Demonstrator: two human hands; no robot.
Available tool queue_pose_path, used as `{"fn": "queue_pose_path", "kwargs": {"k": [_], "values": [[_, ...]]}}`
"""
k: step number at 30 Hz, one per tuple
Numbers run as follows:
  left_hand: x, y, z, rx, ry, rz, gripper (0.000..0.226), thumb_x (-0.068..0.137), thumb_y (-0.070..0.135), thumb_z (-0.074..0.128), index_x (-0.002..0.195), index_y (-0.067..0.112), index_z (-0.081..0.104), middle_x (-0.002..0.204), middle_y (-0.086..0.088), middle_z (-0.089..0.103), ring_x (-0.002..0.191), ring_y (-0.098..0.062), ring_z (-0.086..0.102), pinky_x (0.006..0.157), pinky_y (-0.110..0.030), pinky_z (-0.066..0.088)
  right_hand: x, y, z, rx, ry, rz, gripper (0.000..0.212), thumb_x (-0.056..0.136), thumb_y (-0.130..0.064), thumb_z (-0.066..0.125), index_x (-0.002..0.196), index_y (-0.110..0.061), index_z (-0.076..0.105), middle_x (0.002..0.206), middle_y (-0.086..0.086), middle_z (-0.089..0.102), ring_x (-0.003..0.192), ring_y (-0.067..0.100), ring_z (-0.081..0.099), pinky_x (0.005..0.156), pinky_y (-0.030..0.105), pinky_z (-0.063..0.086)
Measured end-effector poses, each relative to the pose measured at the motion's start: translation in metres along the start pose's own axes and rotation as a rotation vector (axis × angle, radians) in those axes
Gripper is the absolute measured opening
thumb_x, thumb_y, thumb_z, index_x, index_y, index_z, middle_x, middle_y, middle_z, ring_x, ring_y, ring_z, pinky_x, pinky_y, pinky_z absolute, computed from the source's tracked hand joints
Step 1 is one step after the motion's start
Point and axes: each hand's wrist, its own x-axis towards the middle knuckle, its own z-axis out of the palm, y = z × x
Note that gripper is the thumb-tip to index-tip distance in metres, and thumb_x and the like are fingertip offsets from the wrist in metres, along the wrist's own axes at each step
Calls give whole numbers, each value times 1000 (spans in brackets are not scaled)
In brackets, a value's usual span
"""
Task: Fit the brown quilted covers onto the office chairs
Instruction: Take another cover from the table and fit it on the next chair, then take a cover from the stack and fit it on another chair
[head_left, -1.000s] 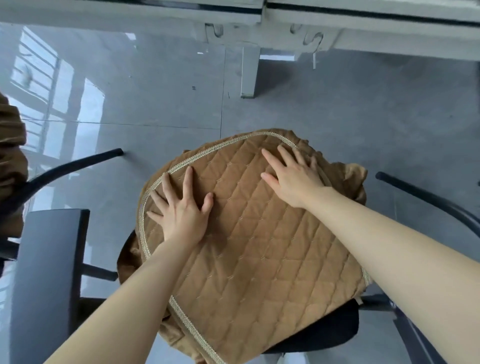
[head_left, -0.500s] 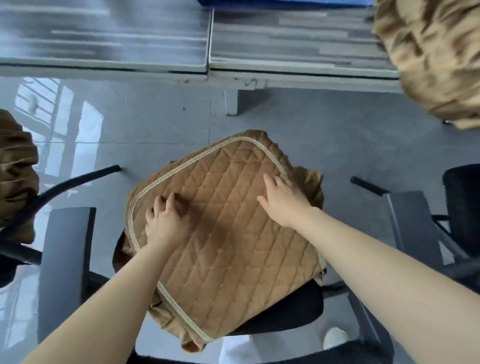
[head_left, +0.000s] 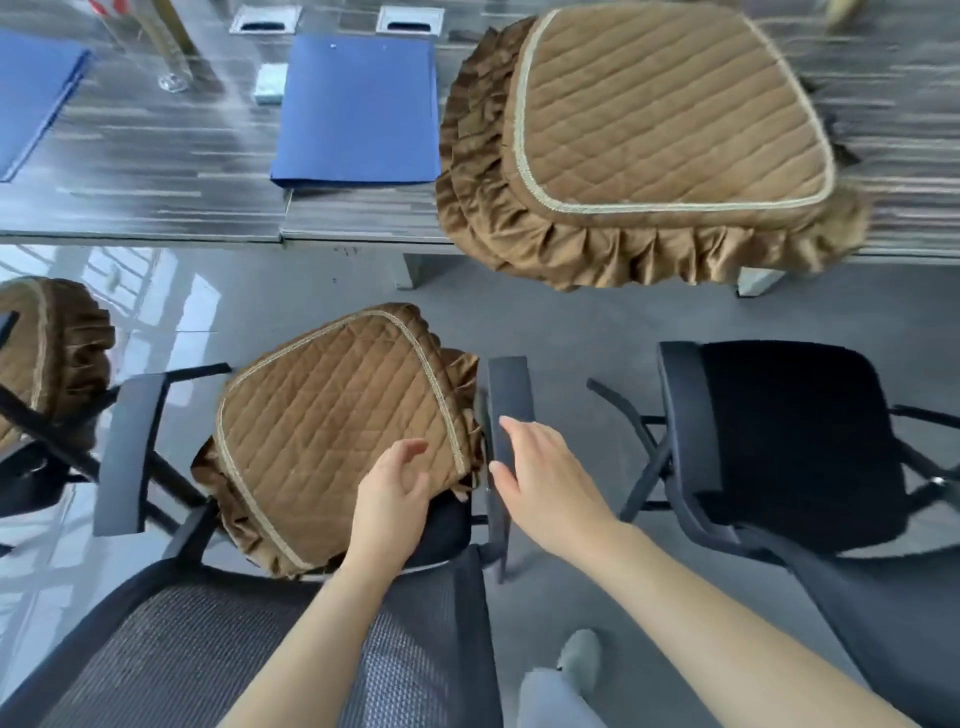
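Hovering my left hand (head_left: 392, 486), fingers loosely curled, holding nothing, over cover (head_left: 332, 415) near edge; right hand (head_left: 543, 480) open, fingertips touching armrest (head_left: 511, 395).

Quilted brown cover (head_left: 332, 415) lies skewed on middle chair (head_left: 441, 525), near seat corner bare. Spare covers (head_left: 660, 119) stacked on counter (head_left: 156, 156). Right chair (head_left: 789, 441) uncovered; left chair (head_left: 47, 353) covered.

Single head-worn view, steeply down and forward, close over the covered chair (head_left: 332, 415) and desk edge (head_left: 208, 228).
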Motion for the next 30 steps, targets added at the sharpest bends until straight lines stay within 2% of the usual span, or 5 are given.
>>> {"fn": "queue_pose_path", "kwargs": {"k": [7,11,17,23,30], "values": [[-100,105,66,-92,7,18,18,96,16,52,108,24,63,93,15,74,66,0,61,63,-18,46,-124,88,-85,136,119,186,47,100,-33,42,145,-18,34,141,-3,47,134,16,38,108,33,36],[-137,142,100,-120,-41,17,15,94,20,55,104,25,65,91,9,75,85,-9,67,79,-34,54,-172,134,-112,215,153,313,43,100,-30,44,141,-17,39,133,-2,52,127,18,43,103,33,38],[-159,160,113,-78,-73,3,12,93,22,56,100,26,65,87,9,74,82,-9,67,78,-37,56,-196,157,-137,278,182,354,44,99,-27,45,141,-16,39,131,-1,54,120,17,47,90,24,34],[-99,204,100,48,-82,93,16,93,23,56,106,27,64,95,10,71,90,-4,64,75,-20,46,-153,166,-189,249,216,265,46,100,-31,44,143,-17,37,132,-2,54,121,16,49,92,23,37],[5,262,85,28,-27,80,20,93,19,55,110,17,66,97,3,68,95,-14,64,82,-30,50,-56,171,-264,202,242,229,46,99,-31,45,142,-16,38,125,-2,57,118,17,52,90,25,38]]}}
